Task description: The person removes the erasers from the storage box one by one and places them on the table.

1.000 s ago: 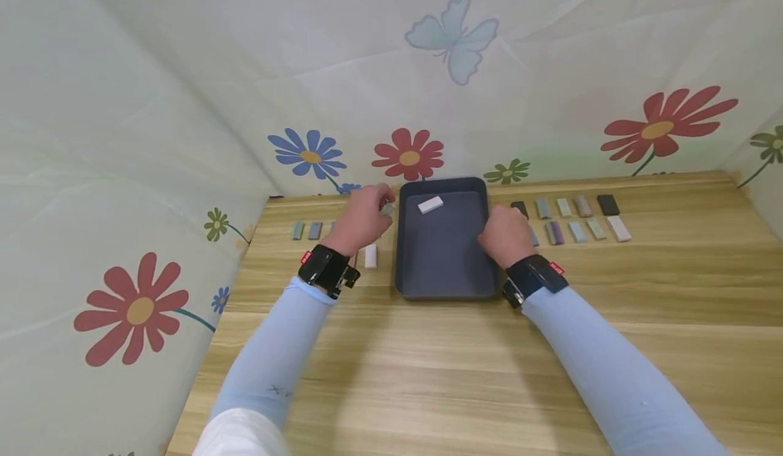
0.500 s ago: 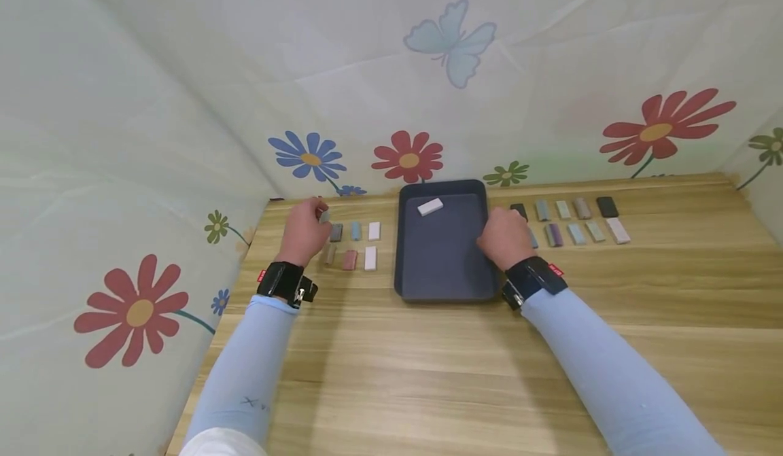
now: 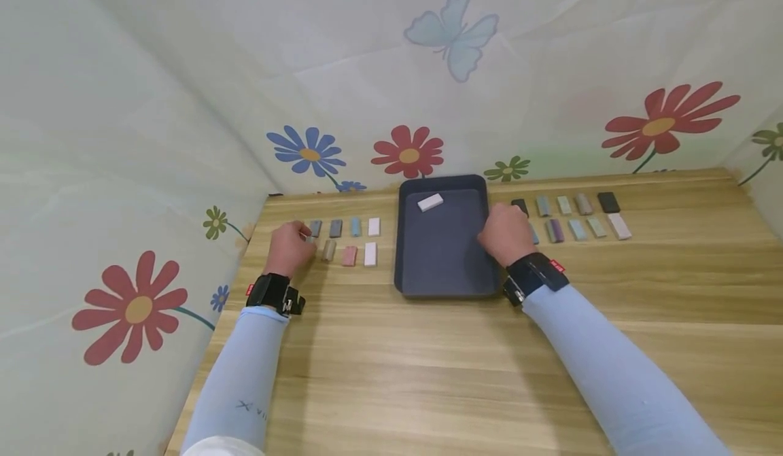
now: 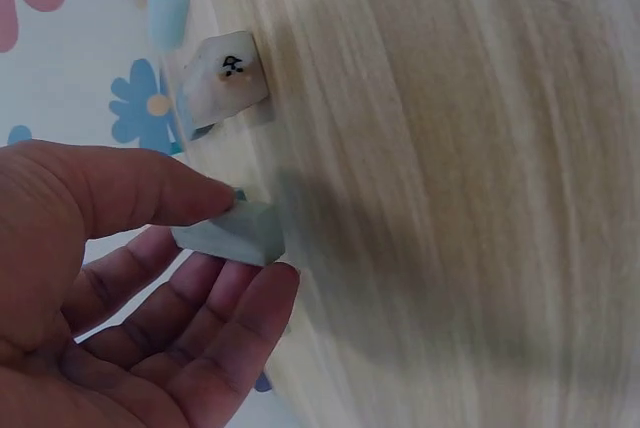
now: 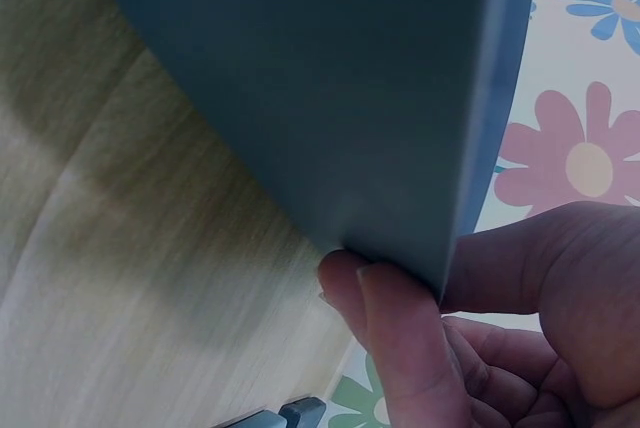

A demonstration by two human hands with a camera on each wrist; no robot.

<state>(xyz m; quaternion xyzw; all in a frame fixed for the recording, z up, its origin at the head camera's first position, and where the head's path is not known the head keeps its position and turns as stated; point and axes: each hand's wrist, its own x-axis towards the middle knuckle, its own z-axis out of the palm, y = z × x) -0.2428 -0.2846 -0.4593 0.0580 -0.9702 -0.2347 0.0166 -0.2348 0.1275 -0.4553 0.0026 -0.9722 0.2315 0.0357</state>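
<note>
My left hand (image 3: 289, 249) is at the left end of two rows of small eraser-like blocks. In the left wrist view, its thumb and fingertips pinch a pale grey-green block (image 4: 232, 233) low at the wooden surface; whether the block touches the wood I cannot tell. A whitish block (image 4: 228, 76) with a small drawn face lies beside it. My right hand (image 3: 508, 235) grips the right rim of a dark blue-grey tray (image 3: 449, 259), thumb and fingers on either side of the wall (image 5: 400, 178). Inside the tray, near the back, lies a white block (image 3: 431, 202).
Left of the tray stand more blocks, among them a pink one (image 3: 349, 256), a light blue one (image 3: 355, 226) and a white one (image 3: 370, 254). Several others, including a black block (image 3: 608, 202), form two rows on the right. A flowered cloth wall (image 3: 520, 116) borders the table's back.
My left hand has moved left from beside the tray, carrying the pale block, and come down at the near row's left end. The right hand keeps its place on the tray rim.
</note>
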